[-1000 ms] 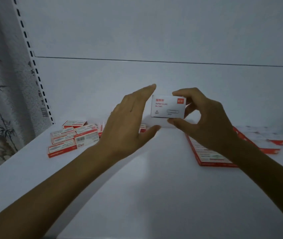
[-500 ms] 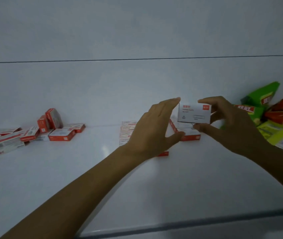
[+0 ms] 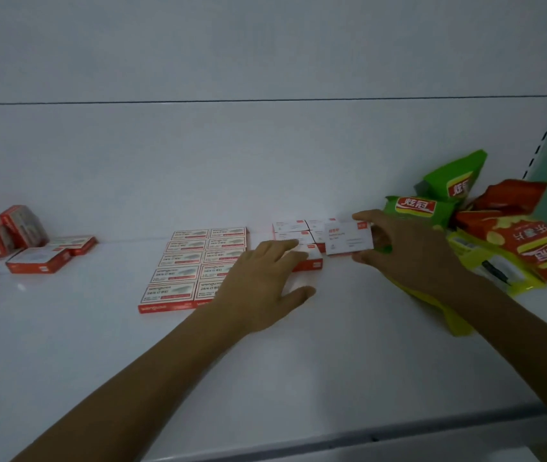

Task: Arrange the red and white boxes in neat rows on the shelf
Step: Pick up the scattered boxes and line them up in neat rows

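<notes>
The right hand pinches a small white cardboard box with a red corner mark between thumb and fingers, held just beside a cluster of matching white boxes on the white shelf. The left hand, fingers straight and loosely spread, reaches over that cluster's near edge.

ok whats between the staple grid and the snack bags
Head view: white boxes partly under the left hand; the right hand holds another box.
</notes>
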Motion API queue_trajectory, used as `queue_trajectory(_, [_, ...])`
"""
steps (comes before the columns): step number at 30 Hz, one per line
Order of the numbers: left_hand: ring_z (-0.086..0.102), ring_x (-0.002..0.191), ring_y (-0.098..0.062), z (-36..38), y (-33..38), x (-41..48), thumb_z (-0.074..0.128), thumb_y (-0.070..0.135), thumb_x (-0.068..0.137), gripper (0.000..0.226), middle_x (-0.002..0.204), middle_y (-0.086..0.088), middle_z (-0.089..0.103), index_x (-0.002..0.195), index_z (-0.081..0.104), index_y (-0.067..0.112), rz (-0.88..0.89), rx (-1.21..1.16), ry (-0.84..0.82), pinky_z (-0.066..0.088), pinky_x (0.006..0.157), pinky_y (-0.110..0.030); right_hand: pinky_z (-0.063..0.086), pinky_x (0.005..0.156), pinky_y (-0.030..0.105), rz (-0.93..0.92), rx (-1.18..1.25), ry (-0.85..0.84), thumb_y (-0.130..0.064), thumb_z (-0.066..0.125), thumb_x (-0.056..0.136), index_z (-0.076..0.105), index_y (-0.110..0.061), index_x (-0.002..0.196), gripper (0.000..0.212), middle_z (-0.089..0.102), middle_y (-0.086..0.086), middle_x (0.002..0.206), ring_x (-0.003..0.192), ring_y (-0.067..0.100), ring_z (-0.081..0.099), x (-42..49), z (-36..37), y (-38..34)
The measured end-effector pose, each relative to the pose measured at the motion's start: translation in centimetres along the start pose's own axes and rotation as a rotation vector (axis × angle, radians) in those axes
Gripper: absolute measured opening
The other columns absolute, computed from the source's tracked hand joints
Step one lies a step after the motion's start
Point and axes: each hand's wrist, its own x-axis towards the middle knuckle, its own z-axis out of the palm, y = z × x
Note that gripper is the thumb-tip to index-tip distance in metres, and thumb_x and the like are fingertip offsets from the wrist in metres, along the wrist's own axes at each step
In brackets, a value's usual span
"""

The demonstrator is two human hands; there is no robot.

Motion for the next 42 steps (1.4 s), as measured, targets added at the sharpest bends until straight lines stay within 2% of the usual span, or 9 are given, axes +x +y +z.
queue_trajectory(6, [0.037,0.131,-0.017,0.7,-0.6,-0.2,0.028,0.063,0.088,0.064,0.144,0.003,0.042,0.136,0.043,0.025,-0.001,0.01,-0.062,0.035,0.104,-0.035,0.044,0.096,0.039,0.025,-0.124,-0.167,-0.046,0.062,0.082,0.04,-0.031,0.137,0.062,0.055,-0.002,0.131,0.117,0.021,0.052,1.6,1.7,1.5])
queue_trajectory(8, [0.04,0.129,-0.016,0.8,-0.7,-0.1,0.026,0.063,0.086,0.066,0.142,0.002,0.044,0.136,0.044,0.024,0.004,0.004,-0.063,0.036,0.103,-0.035,0.04,0.1,0.039,0.025,-0.168,-0.213,-0.049,0.06,0.082,0.04,-0.032,0.138,0.061,0.052,0.0,0.133,0.119,0.022,0.049,2.3,2.4,1.7])
queue_trajectory(11, [0.043,0.126,-0.017,0.9,-0.7,-0.1,0.029,0.061,0.086,0.064,0.139,0.002,0.047,0.134,0.046,0.024,0.005,-0.009,-0.056,0.039,0.101,-0.035,0.035,0.098,0.038,0.032,-0.205,-0.244,-0.05,0.056,0.084,0.047,-0.035,0.132,0.05,0.053,0.003,0.126,0.115,0.023,0.048,2.8,3.0,1.6])
queue_trajectory(16, [0.046,0.123,-0.019,1.0,-0.9,0.0,0.033,0.059,0.087,0.06,0.136,0.001,0.05,0.132,0.049,0.023,0.006,-0.022,-0.042,0.044,0.097,-0.038,0.033,0.098,0.037,0.003,-0.283,-0.156,-0.053,0.053,0.085,0.046,-0.035,0.13,0.049,0.052,0.002,0.127,0.117,0.024,0.047,2.2,3.6,1.2])
queue_trajectory(27, [0.044,0.125,-0.014,1.4,-1.0,-0.1,0.034,0.059,0.089,0.058,0.137,0.004,0.049,0.132,0.049,0.023,0.004,-0.007,-0.014,0.041,0.096,-0.031,0.038,0.091,0.035,0.001,-0.239,-0.06,-0.052,0.056,0.084,0.051,-0.028,0.123,0.046,0.054,0.003,0.125,0.111,0.022,0.051,2.1,4.5,1.2])
queue_trajectory(31, [0.043,0.126,-0.014,1.5,-1.0,-0.1,0.037,0.058,0.09,0.057,0.137,0.005,0.048,0.134,0.047,0.023,0.01,-0.003,0.005,0.042,0.1,-0.035,0.039,0.09,0.036,0.015,-0.228,-0.057,-0.055,0.056,0.082,0.049,-0.027,0.125,0.052,0.056,0.002,0.123,0.109,0.021,0.053,1.9,4.4,1.2])
queue_trajectory(35, [0.042,0.127,-0.013,1.5,-0.8,-0.2,0.04,0.057,0.089,0.059,0.138,0.005,0.047,0.136,0.045,0.022,0.009,-0.003,0.064,0.037,0.102,-0.033,0.037,0.093,0.036,0.035,-0.203,-0.026,-0.059,0.057,0.079,0.047,-0.026,0.129,0.062,0.054,0.001,0.126,0.114,0.021,0.049,1.6,4.4,1.2])
queue_trajectory(39, [0.044,0.125,-0.014,1.5,-0.6,-0.2,0.04,0.058,0.089,0.059,0.136,0.004,0.049,0.135,0.046,0.021,0.008,-0.009,0.084,0.04,0.101,-0.034,0.043,0.089,0.04,-0.039,-0.102,0.075,-0.047,0.066,0.078,0.057,-0.018,0.118,0.05,0.06,0.006,0.117,0.106,0.026,0.054,1.3,4.5,0.8])
queue_trajectory(42, [0.045,0.124,-0.014,1.6,-0.6,-0.2,0.04,0.057,0.089,0.059,0.135,0.004,0.05,0.135,0.046,0.02,0.002,-0.009,0.097,0.038,0.099,-0.033,0.048,0.084,0.043,-0.114,-0.031,0.109,-0.046,0.06,0.077,0.062,-0.017,0.109,0.044,0.065,0.007,0.11,0.098,0.027,0.059,1.0,4.8,-0.2])
